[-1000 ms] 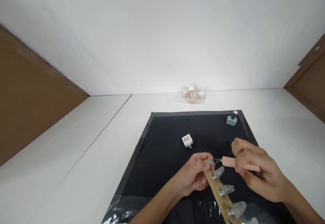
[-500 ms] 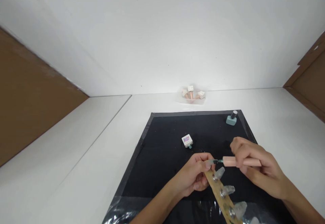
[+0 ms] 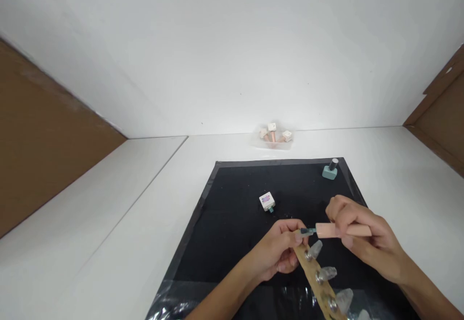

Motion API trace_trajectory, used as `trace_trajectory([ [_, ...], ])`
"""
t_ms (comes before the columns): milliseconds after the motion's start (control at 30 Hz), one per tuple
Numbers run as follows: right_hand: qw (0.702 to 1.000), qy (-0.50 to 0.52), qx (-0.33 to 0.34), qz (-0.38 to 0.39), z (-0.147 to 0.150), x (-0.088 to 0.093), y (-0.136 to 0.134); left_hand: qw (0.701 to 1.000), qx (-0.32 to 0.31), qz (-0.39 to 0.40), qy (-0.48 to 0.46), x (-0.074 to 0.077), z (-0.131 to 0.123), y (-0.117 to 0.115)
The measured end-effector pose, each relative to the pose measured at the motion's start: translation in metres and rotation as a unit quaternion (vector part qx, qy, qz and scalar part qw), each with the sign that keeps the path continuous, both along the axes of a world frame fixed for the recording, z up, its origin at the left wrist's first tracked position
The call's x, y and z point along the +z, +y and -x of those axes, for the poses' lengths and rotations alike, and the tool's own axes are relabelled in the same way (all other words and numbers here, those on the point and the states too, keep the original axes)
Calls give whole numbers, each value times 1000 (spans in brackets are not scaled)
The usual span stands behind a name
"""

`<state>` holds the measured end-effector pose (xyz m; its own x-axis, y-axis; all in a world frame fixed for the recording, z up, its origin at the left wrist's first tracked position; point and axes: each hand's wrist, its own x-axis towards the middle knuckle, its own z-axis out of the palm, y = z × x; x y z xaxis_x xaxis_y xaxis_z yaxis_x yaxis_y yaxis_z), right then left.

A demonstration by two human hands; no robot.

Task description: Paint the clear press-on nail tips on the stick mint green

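Head view: gripping the far end of a pale wooden strip (image 3: pixel 317 285) with the left hand (image 3: pixel 279 250), over the near right part of a black mat (image 3: pixel 224 213); clasping a pink-handled brush (image 3: pixel 326 230) in the right hand (image 3: pixel 366 242), just apart from the left, with dark bristles at the farthest of the clear nail tips (image 3: pixel 327 274) along the strip; farther off on the mat, a white bottle (image 3: pixel 267 200); at far right, a teal bottle (image 3: pixel 329 172); beyond, on the white bench (image 3: pixel 391 165), a clear tray (image 3: pixel 261 142) of pink-capped bottles (image 3: pixel 271 127)
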<state>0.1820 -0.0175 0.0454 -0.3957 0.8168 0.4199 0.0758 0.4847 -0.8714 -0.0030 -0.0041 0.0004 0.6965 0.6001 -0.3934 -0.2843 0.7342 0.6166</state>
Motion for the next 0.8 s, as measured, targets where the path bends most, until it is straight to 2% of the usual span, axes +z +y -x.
trace_trajectory([
  [100, 1000, -10, 16, 2, 1, 1, 1, 1000, 4, 0, 5, 0, 0, 0],
  [367, 1000, 0, 1, -3, 3, 2, 0, 1000, 1, -1, 12, -1, 1, 0],
  [533, 996, 21, -40, 73, 2, -3, 0, 1000, 5, -5, 5, 0, 1, 0],
  [667, 989, -8, -61, 137, 3, -6, 3, 1000, 7, -9, 14, 3, 0, 0],
  [800, 985, -28, -69, 154, 5, -7, 5, 999, 1, -14, 43, 2, -1, 0],
])
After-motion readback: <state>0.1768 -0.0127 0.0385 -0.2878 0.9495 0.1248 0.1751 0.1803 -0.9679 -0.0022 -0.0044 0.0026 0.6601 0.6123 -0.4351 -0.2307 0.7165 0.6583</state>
